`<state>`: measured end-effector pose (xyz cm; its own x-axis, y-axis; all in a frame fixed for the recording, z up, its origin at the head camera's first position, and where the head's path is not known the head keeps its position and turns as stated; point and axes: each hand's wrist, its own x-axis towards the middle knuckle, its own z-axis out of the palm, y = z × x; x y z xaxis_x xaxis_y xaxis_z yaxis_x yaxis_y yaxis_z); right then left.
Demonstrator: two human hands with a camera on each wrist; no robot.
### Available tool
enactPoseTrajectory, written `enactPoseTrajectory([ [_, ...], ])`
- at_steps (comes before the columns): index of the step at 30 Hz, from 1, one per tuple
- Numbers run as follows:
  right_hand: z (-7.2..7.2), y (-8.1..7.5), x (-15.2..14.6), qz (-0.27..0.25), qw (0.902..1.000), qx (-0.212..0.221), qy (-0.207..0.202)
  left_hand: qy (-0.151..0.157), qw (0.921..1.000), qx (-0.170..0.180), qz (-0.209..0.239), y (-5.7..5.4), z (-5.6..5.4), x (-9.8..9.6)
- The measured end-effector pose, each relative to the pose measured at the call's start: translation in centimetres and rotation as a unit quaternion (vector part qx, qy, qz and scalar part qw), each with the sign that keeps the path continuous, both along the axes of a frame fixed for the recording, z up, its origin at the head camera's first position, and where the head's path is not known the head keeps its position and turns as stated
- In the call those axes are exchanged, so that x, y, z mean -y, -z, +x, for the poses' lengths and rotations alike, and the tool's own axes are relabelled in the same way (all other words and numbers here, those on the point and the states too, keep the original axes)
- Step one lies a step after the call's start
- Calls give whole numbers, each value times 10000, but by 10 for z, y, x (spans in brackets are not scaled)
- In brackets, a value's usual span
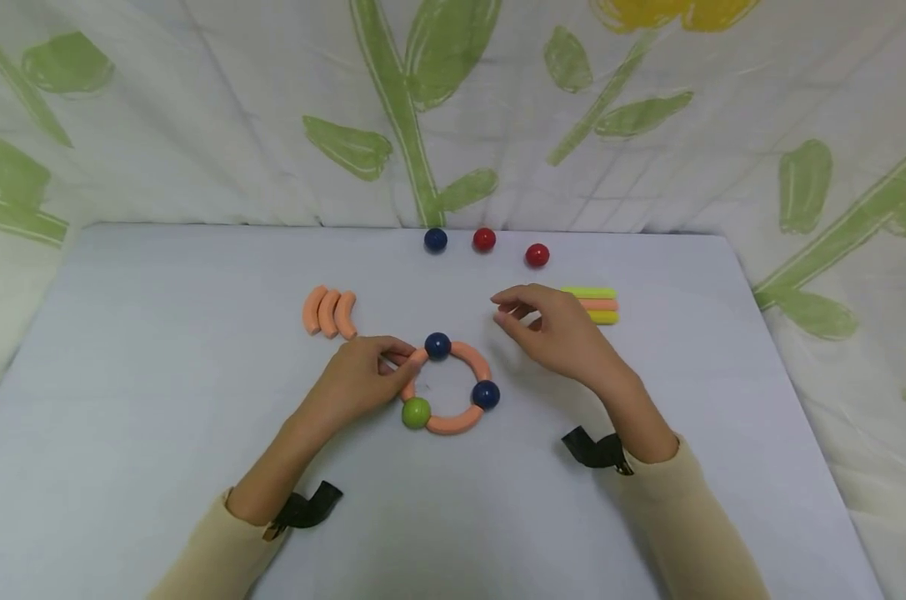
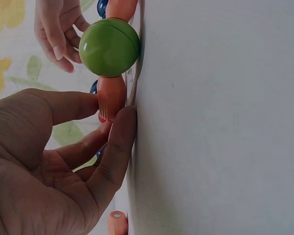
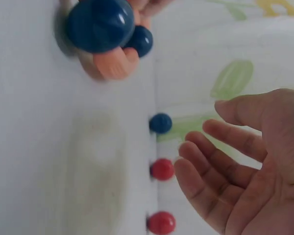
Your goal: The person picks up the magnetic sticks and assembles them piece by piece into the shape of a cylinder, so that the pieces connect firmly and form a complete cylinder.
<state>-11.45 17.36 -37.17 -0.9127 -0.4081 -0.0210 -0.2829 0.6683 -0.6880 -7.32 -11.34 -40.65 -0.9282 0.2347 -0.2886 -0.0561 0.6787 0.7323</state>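
Note:
A ring of curved orange rods point(image 1: 455, 423) and balls lies on the table. A dark blue ball point(image 1: 437, 346) sits at its top, another blue ball point(image 1: 486, 394) at its right and a green ball point(image 1: 416, 412) at its lower left. My left hand point(image 1: 366, 371) pinches the ring's left curved orange rod point(image 2: 110, 95) between thumb and fingers, just beside the green ball. Its fingers partly cover that rod in the head view. To the ring's upper right, my right hand point(image 1: 561, 333) is held above the table, fingers loosely bent, with nothing in it.
Several curved orange rods, such as this curved rod point(image 1: 327, 312), lie left of the ring. Straight yellow-green and orange rods point(image 1: 601, 306) are partly behind the right hand. A blue ball point(image 1: 436, 241) and two red balls point(image 1: 484, 240) stand near the table's far edge.

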Motion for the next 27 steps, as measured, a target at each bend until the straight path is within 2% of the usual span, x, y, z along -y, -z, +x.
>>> enactPoseTrajectory([
  [5,-7,-5,-19,221,9996,-151,-29,83,10000,7,-1,1,-4,1],
  [12,-12,-7,-43,498,9985,-217,100,417,9989,-33,-197,-4,-14,2],
  [20,-13,-13,-58,1068,9937,-247,232,579,9977,-19,-353,-9,-19,0],
  [24,-12,-13,-64,1245,9917,-102,290,615,9974,-30,-375,-9,-18,1],
  [27,-13,-16,-69,1392,9896,-5,371,621,9974,-43,-364,-12,-20,1],
])
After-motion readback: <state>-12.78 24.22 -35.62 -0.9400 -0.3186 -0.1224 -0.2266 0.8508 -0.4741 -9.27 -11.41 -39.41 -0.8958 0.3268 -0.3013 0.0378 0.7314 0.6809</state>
